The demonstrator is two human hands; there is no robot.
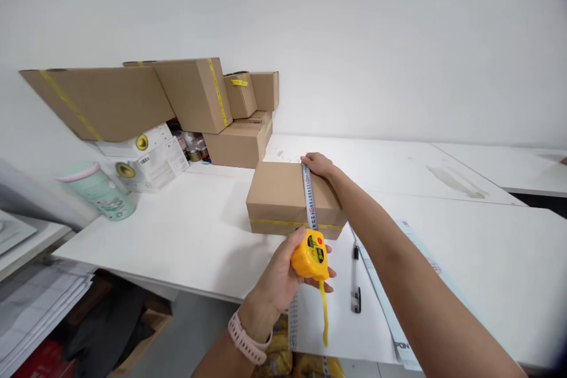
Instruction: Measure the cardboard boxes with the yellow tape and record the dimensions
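A closed brown cardboard box (279, 186) with a yellow strip along its near side lies on the white table. My left hand (283, 269), with a pink watch strap at the wrist, is wrapped round a yellow tape measure (305, 260) just in front of the box. Its silver blade (309, 192) is drawn out across the box top, from the near edge to the far one. At that far edge my right hand (319, 164) pinches the blade's end; the fingertips are partly hidden. From the tape measure's case hangs a yellow wrist strap (325, 313).
Several cardboard boxes (190, 94) are stacked at the back left, above white avocado-print cartons (153, 165). A mint tumbler (100, 192) stands by the left edge. Right of the box lie a black-capped pen (355, 277), white paper (336, 331) and a pale blue folder (420, 242).
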